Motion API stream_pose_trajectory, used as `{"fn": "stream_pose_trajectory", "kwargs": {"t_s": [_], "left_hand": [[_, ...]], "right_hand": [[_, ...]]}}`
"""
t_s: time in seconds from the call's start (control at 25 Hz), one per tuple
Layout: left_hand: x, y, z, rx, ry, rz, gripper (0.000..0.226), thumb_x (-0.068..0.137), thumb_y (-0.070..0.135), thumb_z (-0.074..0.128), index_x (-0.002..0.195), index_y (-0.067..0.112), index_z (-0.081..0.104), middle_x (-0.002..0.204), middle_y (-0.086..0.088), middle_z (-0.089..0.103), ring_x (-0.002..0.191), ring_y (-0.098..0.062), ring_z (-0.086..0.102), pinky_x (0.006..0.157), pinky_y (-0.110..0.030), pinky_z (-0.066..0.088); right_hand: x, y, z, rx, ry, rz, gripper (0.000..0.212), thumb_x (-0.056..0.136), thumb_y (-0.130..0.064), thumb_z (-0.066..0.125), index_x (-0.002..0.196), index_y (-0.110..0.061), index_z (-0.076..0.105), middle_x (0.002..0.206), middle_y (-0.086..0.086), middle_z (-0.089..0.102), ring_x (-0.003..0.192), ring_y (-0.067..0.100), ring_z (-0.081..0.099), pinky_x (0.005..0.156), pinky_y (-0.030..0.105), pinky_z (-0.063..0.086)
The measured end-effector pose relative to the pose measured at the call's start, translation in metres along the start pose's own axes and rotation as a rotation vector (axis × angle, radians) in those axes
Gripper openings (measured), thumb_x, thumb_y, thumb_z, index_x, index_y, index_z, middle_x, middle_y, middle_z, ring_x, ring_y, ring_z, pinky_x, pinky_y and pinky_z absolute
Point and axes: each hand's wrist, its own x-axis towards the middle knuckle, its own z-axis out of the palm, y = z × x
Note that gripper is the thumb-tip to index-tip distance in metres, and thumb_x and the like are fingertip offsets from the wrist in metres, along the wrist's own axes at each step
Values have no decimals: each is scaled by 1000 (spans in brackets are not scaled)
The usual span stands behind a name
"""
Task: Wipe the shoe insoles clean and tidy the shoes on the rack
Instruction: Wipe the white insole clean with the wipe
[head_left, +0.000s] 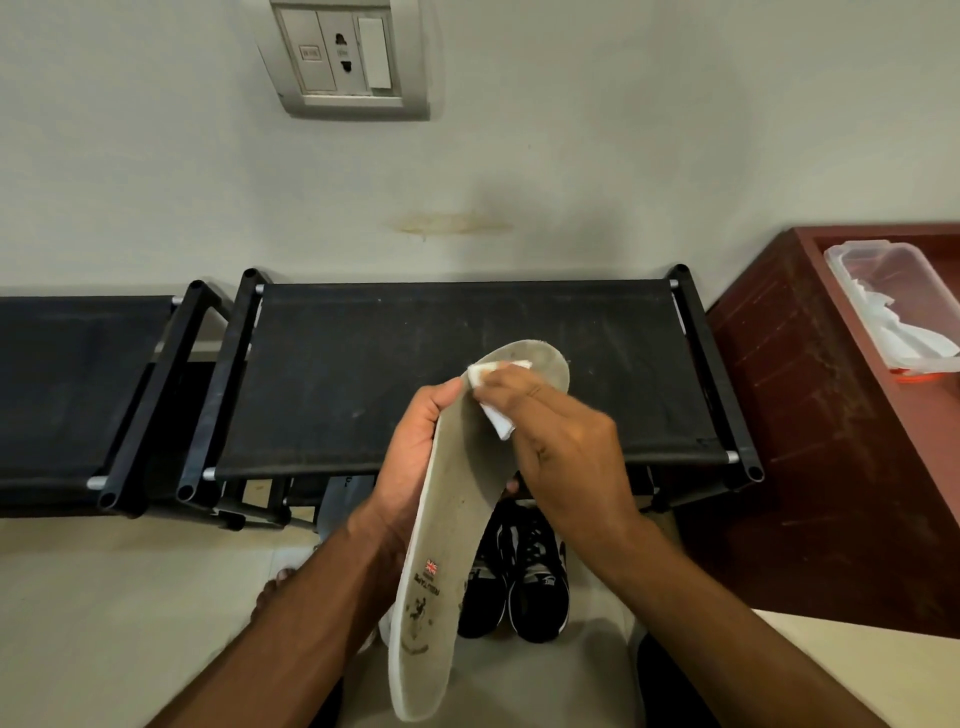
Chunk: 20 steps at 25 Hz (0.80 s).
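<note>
Above the front edge of the black fabric shoe rack (363, 364), a worn grey foam insole (447, 519) gets wiped.
The left hand (410, 457) grips the insole's side, tilting its face up, likely for reach; the right hand (561, 441) pinches a folded white wipe (493, 410) against the toe end. Black-and-white sneakers (519, 587) wait on the floor below.

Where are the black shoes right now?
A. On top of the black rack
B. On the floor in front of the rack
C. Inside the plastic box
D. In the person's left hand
B: the black shoes stand side by side on the floor below the rack, while the left hand holds the insole and the right hand presses a white wipe on it.
</note>
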Motion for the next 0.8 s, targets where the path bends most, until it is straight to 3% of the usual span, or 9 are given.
{"fn": "stream_pose_trajectory", "kwargs": {"t_s": [0.12,0.28,0.4,0.52,0.6,0.68,0.72,0.8], "left_hand": [[-1,0,-1,79,21,26,50,81,46,50,99,10,78,96,-16,68,78,-27,63,68,-37,44],[-1,1,-1,48,22,15,52,79,46,53,105,8,76,96,-15,65,78,-26,61,69,-36,42],[-1,0,0,95,24,25,52,81,45,49,105,8,76,100,-19,68,81,-30,64,69,-38,44],[-2,2,3,-34,9,7,50,75,43,58,106,8,75,100,-11,67,85,-22,63,77,-35,46],[-1,1,2,5,-5,17,50,78,43,53,106,8,75,100,-15,68,84,-25,64,72,-35,49],[0,2,2,57,23,34,49,80,43,49,101,9,78,98,-17,70,80,-27,66,67,-36,51],[2,2,1,18,27,21,49,82,42,48,101,8,78,97,-15,71,79,-25,68,70,-36,51],[1,4,1,-68,14,-9,50,85,42,49,109,6,74,97,-11,72,83,-21,70,78,-34,52]], "right_hand": [[-2,2,0,-5,6,46,35,87,3,64,120,-8,68,126,4,66,116,13,62,97,23,51],[-3,6,-1,-28,-48,-2,43,80,5,72,121,-8,68,129,5,64,121,14,59,101,23,48],[0,5,-2,14,28,91,40,83,10,64,119,-6,69,127,7,65,119,16,61,94,32,54],[-6,-7,0,-20,-99,-8,43,87,0,63,129,-9,62,135,5,60,125,14,56,101,25,48],[-4,4,-3,-27,-79,45,46,89,-2,63,133,-11,59,137,4,58,124,14,58,98,20,49],[-3,5,-3,-22,-15,140,45,87,4,65,129,-9,62,132,7,61,119,18,61,93,29,55],[-6,-1,1,-41,-34,122,45,86,5,67,128,-9,63,132,8,62,122,18,59,97,32,53],[-13,-10,7,-76,-126,24,45,87,-1,67,130,-11,61,136,5,59,132,21,50,114,32,35]]}}
